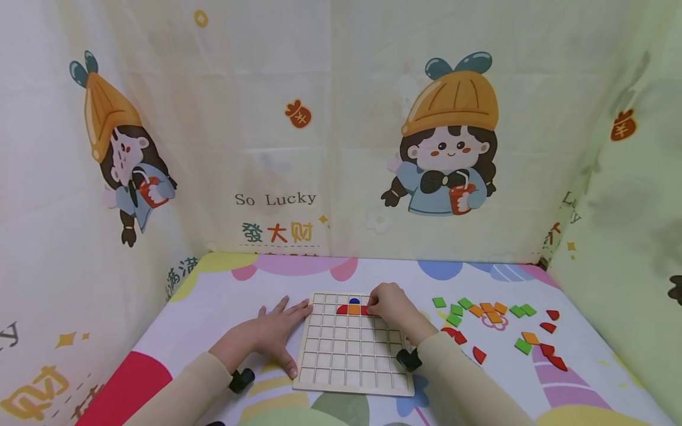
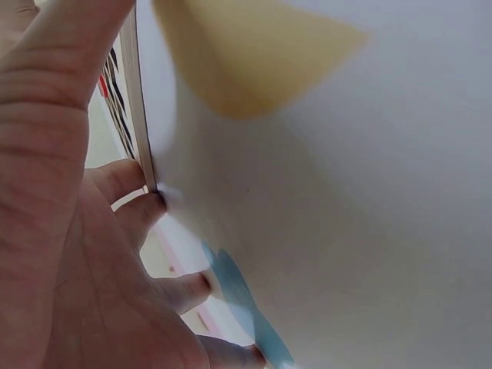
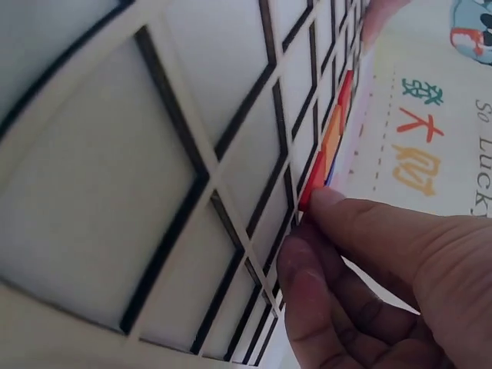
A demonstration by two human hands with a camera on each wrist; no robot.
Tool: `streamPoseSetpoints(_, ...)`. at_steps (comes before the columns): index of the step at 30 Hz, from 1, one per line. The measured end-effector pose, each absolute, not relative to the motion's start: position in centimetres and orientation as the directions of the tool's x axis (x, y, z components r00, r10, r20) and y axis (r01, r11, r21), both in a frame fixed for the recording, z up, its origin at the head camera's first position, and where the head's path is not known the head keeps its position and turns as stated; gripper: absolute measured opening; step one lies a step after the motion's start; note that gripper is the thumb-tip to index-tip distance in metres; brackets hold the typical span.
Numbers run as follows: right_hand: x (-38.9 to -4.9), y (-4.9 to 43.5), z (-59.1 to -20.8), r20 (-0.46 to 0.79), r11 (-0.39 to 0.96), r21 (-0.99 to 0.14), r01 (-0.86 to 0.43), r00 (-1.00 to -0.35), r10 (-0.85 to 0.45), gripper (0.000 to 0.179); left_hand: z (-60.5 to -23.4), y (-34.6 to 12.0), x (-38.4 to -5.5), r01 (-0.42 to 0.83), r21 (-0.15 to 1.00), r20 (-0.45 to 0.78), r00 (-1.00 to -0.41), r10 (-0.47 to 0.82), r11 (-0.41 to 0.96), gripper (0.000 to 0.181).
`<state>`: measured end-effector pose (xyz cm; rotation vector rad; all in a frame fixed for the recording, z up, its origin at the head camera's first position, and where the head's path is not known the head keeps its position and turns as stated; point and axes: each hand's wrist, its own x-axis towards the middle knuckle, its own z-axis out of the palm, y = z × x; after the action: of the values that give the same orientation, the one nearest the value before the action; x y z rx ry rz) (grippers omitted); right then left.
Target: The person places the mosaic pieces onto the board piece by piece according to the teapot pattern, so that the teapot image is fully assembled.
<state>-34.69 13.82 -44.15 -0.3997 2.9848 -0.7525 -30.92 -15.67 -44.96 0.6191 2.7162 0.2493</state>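
A wooden grid board lies on the table with a short row of coloured tiles near its far edge. In that row an orange square tile has a round-cornered red tile on its left and a blue tile behind it. My right hand pinches another red tile at the orange square's right side, with the thumb tip on it. My left hand is spread flat beside the board, its thumb and fingertips against the left edge.
Loose tiles lie scattered right of the board: green tiles, orange tiles and red tiles. A printed cloth covers the table, and patterned curtains enclose it at the back and both sides.
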Motion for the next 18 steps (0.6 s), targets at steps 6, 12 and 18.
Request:
streamPoseSetpoints(6, -34.2, 14.5, -43.8, 0.025, 0.839, -0.488, -0.241, -0.964, -0.263, 0.009, -45.2, -15.7, -30.9, 0.384, 0.246, -0.292, -0.846, 0.446, 0.890, 0.137)
streamPoseSetpoints(12, -33.8, 16.0, -42.9, 0.028, 0.883, -0.419, -0.212, -0.975, -0.220, 0.005, -45.3, -15.7, -31.0, 0.389, 0.245, -0.287, -0.846, 0.449, 0.888, 0.138)
streamPoseSetpoints(18, -33.4, 18.6, -42.4, 0.062, 0.928, -0.298, -0.223, -0.975, -0.214, 0.005, -45.5, -15.7, -31.3, 0.394, 0.238, -0.286, -0.845, 0.452, 0.888, 0.138)
